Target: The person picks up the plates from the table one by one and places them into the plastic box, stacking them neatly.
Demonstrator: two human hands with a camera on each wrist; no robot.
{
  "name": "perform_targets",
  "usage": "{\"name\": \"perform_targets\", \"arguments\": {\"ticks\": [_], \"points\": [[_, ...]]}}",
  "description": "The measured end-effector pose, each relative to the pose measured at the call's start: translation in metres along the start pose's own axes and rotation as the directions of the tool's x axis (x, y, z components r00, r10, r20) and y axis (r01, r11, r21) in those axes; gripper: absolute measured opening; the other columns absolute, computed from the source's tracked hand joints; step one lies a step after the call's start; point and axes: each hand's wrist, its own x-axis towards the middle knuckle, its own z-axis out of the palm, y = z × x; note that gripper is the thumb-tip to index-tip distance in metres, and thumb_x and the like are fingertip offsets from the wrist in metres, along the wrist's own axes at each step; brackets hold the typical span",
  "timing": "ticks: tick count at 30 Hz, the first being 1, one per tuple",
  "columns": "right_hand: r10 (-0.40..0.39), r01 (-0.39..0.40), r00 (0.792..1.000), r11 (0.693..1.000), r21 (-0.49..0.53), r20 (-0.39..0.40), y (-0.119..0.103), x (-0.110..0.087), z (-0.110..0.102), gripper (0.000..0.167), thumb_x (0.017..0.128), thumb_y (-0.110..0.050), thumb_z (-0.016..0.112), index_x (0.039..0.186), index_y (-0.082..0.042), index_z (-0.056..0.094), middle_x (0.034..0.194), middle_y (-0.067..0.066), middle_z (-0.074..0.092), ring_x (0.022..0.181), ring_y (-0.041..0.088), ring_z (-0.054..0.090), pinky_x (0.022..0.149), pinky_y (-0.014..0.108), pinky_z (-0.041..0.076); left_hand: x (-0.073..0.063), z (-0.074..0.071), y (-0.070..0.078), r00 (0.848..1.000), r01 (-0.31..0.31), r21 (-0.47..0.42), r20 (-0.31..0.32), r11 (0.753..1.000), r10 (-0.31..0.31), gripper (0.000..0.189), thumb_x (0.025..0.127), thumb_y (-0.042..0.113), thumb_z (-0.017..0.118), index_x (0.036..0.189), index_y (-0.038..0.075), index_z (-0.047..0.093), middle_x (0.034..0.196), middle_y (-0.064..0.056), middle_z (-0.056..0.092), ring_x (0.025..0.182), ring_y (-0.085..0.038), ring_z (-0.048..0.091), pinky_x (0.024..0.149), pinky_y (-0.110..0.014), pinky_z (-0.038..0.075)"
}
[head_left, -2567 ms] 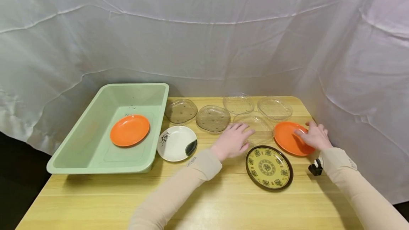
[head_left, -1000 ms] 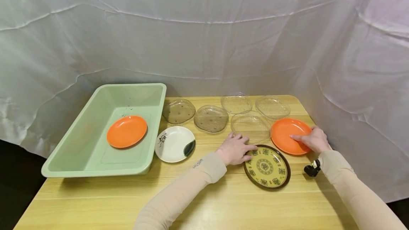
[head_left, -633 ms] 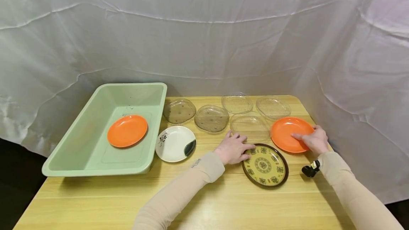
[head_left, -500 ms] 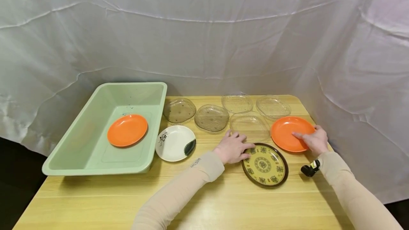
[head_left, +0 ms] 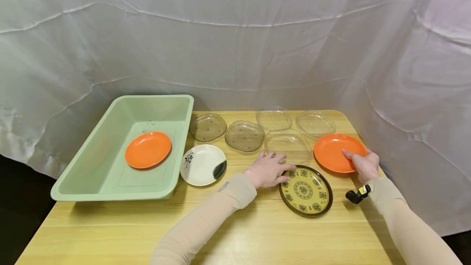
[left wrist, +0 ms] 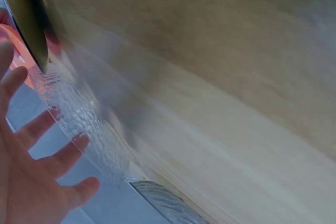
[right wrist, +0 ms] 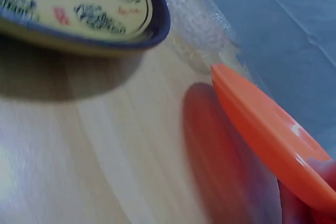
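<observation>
Orange plate (head_left: 333,154) is found at the right of the table (head_left: 257,232), its right edge pinched by the right grip (head_left: 365,166): thumb laid on the upper face, finger curled beneath. In the right wrist view the plate's rim is seen raised above the wood, a reddish shadow cast below. A small black device (head_left: 356,196) is worn at the right wrist.

Left grip (head_left: 266,171) is held with fingers spread, well seen in the left wrist view; nothing is gripped by it. Its thumb and index finger are set over the left rim of the yellow patterned plate (head_left: 304,191); whether contact is made cannot be told. The dark-rimmed yellow plate is placed between the two grips, on their near side.

Beyond the left grip a clear dish (head_left: 288,147) is noted, with two more clear dishes (head_left: 274,118) positioned farther off. Two smoky dishes (head_left: 244,136) are laid out to the left of these. A white plate (head_left: 202,165), marked with a dark sprig and a green-black patch, is located just beside the pale green tub (head_left: 110,196). Inside the tub, at left, a second orange plate (head_left: 148,149) is contained. The far side is bounded by a pale curtain (head_left: 239,56)
</observation>
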Motion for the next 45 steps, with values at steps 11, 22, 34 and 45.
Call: {"name": "perform_targets", "arguments": {"ticks": [11, 22, 34, 45], "points": [[0.055, -0.048, 0.998, 0.977, 0.209, -0.028, -0.012, -0.006, 0.004, 0.073, 0.091, -0.011, 0.07, 0.153, -0.002, 0.034, 0.105, -0.007, 0.049, 0.066, -0.006, 0.058, 0.064, 0.009, 0.055, -0.003, -0.003, -0.013, 0.996, -0.042, -0.115, -0.081, 0.993, 0.032, 0.055, 0.103, 0.062, 0.034, 0.155, 0.044, 0.034, 0.164, -0.001, 0.036, 0.151, -0.03, 0.034, 0.125, -0.062, 0.021], [0.021, -0.038, 0.999, 0.901, 0.431, 0.044, -0.027, -0.022, 0.013, 0.04, 0.095, -0.005, 0.061, 0.134, -0.006, 0.048, 0.081, -0.01, 0.061, 0.061, 0.002, 0.065, 0.058, 0.016, 0.058, -0.012, 0.0, -0.033, 0.986, -0.006, -0.248, -0.164, 0.969, -0.035, 0.053, 0.106, 0.053, 0.035, 0.157, 0.037, 0.032, 0.163, -0.007, 0.036, 0.15, -0.033, 0.038, 0.125, -0.059, 0.025], [-0.078, 0.018, 0.99, 0.9, 0.436, 0.12, -0.045, -0.049, 0.037, 0.015, 0.099, -0.005, 0.056, 0.113, -0.007, 0.051, 0.073, -0.01, 0.065, 0.062, 0.001, 0.068, 0.062, 0.016, 0.059, -0.025, -0.007, -0.04, 0.941, 0.05, -0.574, -0.248, 0.817, -0.231, 0.053, 0.109, 0.042, 0.036, 0.159, 0.03, 0.029, 0.162, -0.005, 0.037, 0.142, -0.029, 0.048, 0.122, -0.054, 0.034], [-0.097, 0.004, 0.97, 0.924, 0.383, 0.223, -0.051, -0.072, 0.063, 0.017, 0.101, -0.006, 0.054, 0.117, -0.008, 0.049, 0.071, -0.009, 0.068, 0.062, 0.002, 0.071, 0.062, 0.017, 0.06, -0.029, -0.008, -0.047, 0.886, 0.028, -0.83, -0.237, 0.557, -0.398, 0.053, 0.109, 0.044, 0.032, 0.158, 0.025, 0.031, 0.152, -0.008, 0.049, 0.136, -0.025, 0.053, 0.115, -0.043, 0.045]]}}
